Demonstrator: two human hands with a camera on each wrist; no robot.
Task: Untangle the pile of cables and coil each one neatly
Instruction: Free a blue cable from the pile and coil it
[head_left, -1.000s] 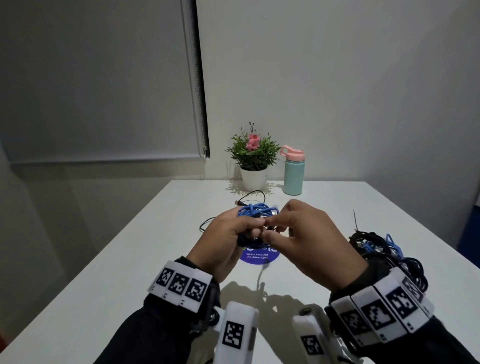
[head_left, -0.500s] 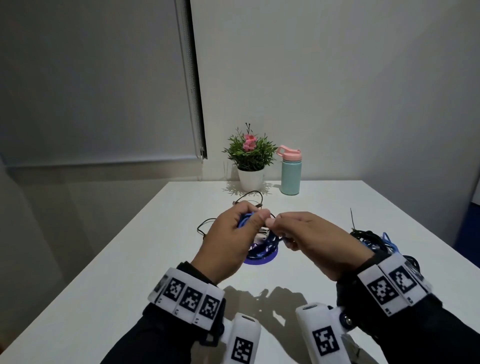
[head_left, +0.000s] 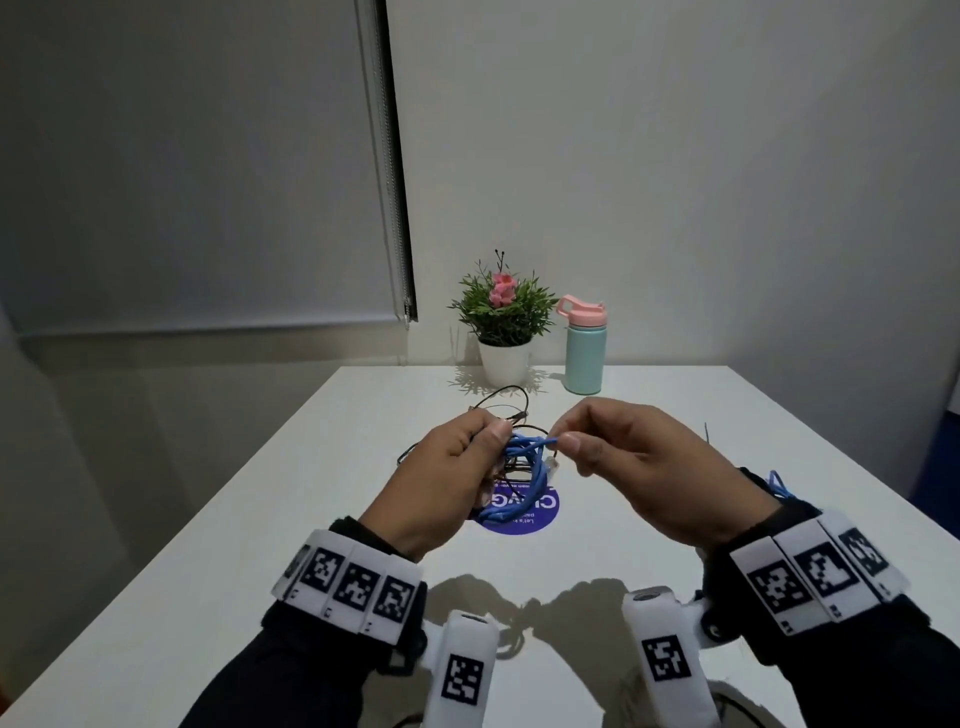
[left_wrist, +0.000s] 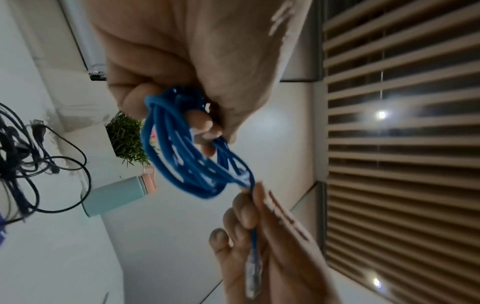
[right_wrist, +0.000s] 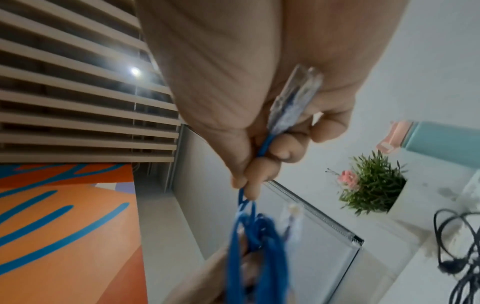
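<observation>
My left hand (head_left: 457, 467) grips a coiled bundle of blue cable (head_left: 519, 467) (left_wrist: 187, 152) above the white table (head_left: 260, 545). Its loops hang down over a purple round sticker (head_left: 530, 514). My right hand (head_left: 613, 457) pinches the free end of that blue cable (right_wrist: 262, 152) between thumb and fingers. The clear plug (right_wrist: 293, 100) (left_wrist: 253, 275) lies against the right palm. Thin black cables (head_left: 498, 410) (left_wrist: 31, 160) lie loose on the table just beyond my hands. A second tangle of black and blue cables (head_left: 776, 483) peeks out behind my right wrist.
A potted plant (head_left: 501, 322) with a pink flower and a mint bottle (head_left: 584, 353) with a pink lid stand at the table's far edge. A roller blind (head_left: 197, 156) covers the window on the left.
Both hands have risen and moved slightly apart. The right hand has drawn the blue cable's end out to the right of the bundle.
</observation>
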